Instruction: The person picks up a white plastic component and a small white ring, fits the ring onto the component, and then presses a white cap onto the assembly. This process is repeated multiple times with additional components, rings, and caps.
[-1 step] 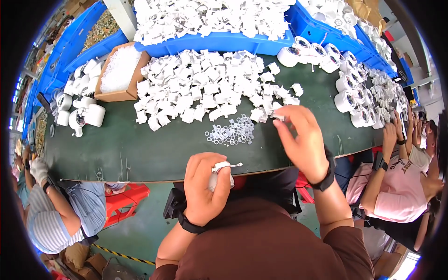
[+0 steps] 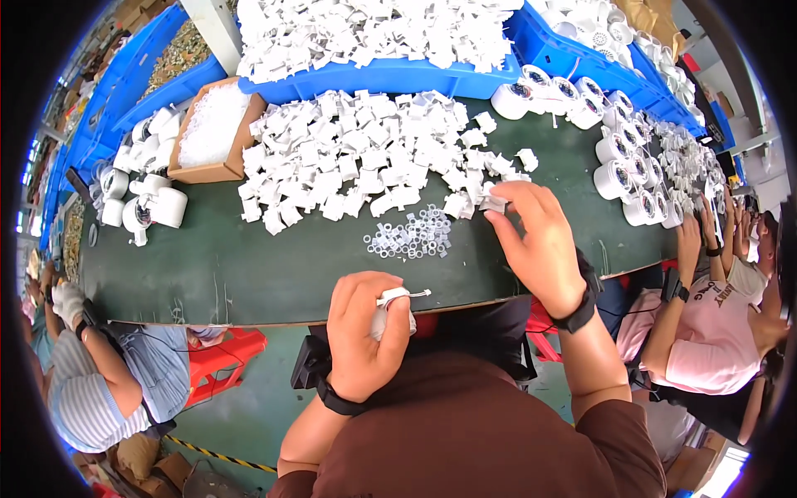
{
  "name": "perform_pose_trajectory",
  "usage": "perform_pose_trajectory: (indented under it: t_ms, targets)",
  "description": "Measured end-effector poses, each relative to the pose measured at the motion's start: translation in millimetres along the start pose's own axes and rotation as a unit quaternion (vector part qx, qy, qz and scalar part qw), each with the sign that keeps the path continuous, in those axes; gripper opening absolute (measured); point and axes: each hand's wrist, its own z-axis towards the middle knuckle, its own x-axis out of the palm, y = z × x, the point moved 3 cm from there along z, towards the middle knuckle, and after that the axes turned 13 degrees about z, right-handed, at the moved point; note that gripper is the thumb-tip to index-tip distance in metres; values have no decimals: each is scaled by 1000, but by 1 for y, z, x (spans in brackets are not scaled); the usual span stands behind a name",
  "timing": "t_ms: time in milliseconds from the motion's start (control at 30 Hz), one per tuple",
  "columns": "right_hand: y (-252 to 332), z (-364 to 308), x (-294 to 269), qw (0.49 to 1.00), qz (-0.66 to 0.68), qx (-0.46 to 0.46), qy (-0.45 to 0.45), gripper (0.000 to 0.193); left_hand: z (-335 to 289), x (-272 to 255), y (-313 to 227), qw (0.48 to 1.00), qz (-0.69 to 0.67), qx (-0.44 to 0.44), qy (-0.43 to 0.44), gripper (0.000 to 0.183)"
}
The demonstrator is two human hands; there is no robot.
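My left hand (image 2: 363, 332) is closed around a small white plastic part (image 2: 380, 322), most of it hidden in the palm. A short wire with a small white connector (image 2: 426, 292) sticks out of it to the right, past the thumb. Over the right front edge of the heap of white plastic clips (image 2: 349, 158), my right hand (image 2: 540, 249) has its thumb and index finger on either side of a white plastic clip (image 2: 493, 202), pinching it. A scatter of small clear rings (image 2: 411, 234) lies on the green table (image 2: 274, 274) between my hands.
Behind the heap stands a blue bin (image 2: 374, 79) full of white clips. An open cardboard box (image 2: 207, 170) holds small clear pieces. White round housings stand at left (image 2: 170, 206) and right (image 2: 614, 178). Co-workers sit on both sides; a gloved hand (image 2: 68, 300) shows at left.
My right hand has shifted very slightly, and more of the white clip shows between its fingertips. The left hand stays where it was.
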Motion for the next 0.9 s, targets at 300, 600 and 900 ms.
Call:
perform_pose_trajectory:
  t_ms: [300,600,900]
  targets:
    - [-38,15,2,998,28,31,41,34,1,2,2,1000,-17,-17,3,11]
    - [-58,13,-12,959,203,193,33,43,0,-4,3,998,-47,-46,-2,13]
    - [49,-33,15,802,510,245,189,44,-7,0,0,950,-268,-99,127,15]
